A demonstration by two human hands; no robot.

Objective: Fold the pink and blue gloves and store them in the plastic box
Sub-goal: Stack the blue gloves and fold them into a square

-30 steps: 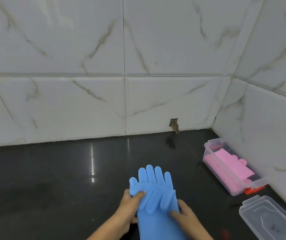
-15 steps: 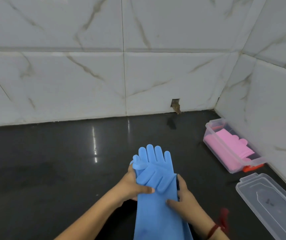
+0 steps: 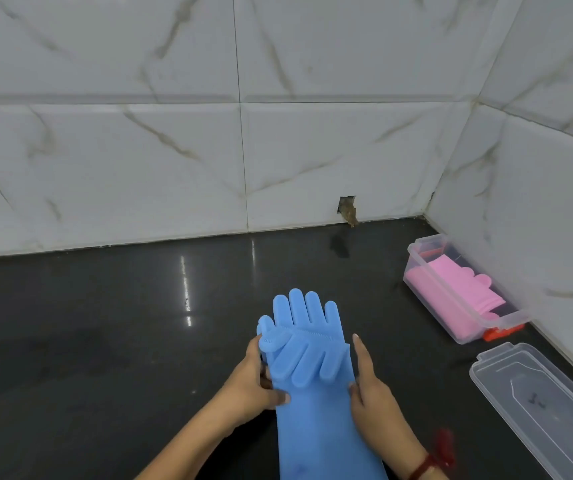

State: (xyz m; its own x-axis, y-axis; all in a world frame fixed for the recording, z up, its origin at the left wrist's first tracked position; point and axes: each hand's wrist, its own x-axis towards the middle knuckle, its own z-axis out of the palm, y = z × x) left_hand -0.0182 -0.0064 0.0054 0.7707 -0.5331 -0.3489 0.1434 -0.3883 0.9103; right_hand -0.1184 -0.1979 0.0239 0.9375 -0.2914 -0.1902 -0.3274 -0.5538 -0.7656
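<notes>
Two blue gloves point(image 3: 307, 362) lie stacked on the black counter in front of me, the upper one folded so its fingers point back toward me. My left hand point(image 3: 252, 382) pinches their left edge, thumb on top. My right hand point(image 3: 368, 393) presses against the right edge, index finger stretched along it. The pink gloves point(image 3: 455, 282) lie folded inside the clear plastic box point(image 3: 430, 289) at the right, by the wall corner.
The box's clear lid point(image 3: 541, 407) lies on the counter at the near right. White marble-look tiled walls close off the back and right side, with a small hole point(image 3: 347, 211) in the back wall. Dark glossy counter point(image 3: 105, 341) spreads to the left.
The upper glove's fingers now lie flatter over the lower glove. My right index finger has straightened along the right edge, and my left thumb has slid lower.
</notes>
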